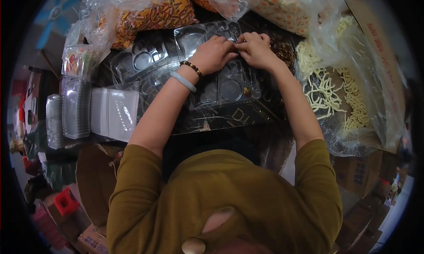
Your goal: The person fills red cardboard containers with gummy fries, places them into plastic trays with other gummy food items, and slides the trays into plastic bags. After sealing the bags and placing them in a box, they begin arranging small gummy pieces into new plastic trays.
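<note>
My left hand, with a beaded bracelet and a pale bangle at its wrist, reaches over the clear plastic trays from the left. Its fingertips are bent together close to my right hand, which is also closed in a pinch. Whatever lies between the fingers is too small or hidden to make out. Under and behind the hands is a clear moulded tray with shaped hollows. Nearer to me lies another clear tray with round hollows, and a small gold-and-red piece sits at its right side.
Bags of small orange-and-yellow pieces and white-and-orange pieces stand at the back. Pale noodle-like strands lie in an open, plastic-lined box at right. Stacked clear containers and flat clear sleeves occupy the left edge.
</note>
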A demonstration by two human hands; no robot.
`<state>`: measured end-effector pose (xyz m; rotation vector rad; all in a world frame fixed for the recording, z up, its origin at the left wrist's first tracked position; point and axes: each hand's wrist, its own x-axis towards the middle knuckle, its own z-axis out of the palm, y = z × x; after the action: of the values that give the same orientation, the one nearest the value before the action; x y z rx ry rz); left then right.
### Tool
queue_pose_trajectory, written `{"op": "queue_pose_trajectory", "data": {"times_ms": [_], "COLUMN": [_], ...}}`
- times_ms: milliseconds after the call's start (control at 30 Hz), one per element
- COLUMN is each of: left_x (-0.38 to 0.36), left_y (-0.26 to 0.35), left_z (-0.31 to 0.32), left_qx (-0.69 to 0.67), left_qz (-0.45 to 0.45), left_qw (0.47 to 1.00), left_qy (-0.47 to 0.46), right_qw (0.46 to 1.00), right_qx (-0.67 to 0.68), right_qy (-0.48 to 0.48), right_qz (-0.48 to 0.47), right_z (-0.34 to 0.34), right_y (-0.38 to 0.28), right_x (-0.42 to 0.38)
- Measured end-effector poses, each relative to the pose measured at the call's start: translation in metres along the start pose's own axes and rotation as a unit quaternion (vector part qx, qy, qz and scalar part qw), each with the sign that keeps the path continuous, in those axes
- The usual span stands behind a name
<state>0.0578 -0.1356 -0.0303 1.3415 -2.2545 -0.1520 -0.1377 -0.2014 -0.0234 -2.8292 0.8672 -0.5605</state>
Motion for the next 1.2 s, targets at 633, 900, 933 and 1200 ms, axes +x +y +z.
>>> {"op": "queue_pose_trajectory", "data": {"times_ms": [633, 900, 933, 1200], "left_x": [-0.020, -0.126, -0.143, -0.246], "left_y": [0.021, 0.040, 0.041, 0.037], "left_z": [-0.025, -0.077, -0.087, -0.109], "left_qx": [0.012, 0.046, 0.054, -0.018], "left_qz": [-0.012, -0.123, -0.147, -0.280], "left_qw": [1.000, 0.991, 0.988, 0.960], "left_qy": [0.022, 0.008, 0.006, 0.015], "right_qw": [0.917, 0.959, 0.956, 0.818], "right_qx": [0.089, 0.056, 0.056, 0.335], "right_qy": [0.163, 0.019, 0.030, 0.168], "right_qz": [0.352, 0.278, 0.288, 0.436], "right_z": [-0.066, -0.054, -0.058, -0.084], "right_y": [0.013, 0.114, 0.113, 0.061], "right_x": [-0.101, -0.100, -0.099, -0.098]}}
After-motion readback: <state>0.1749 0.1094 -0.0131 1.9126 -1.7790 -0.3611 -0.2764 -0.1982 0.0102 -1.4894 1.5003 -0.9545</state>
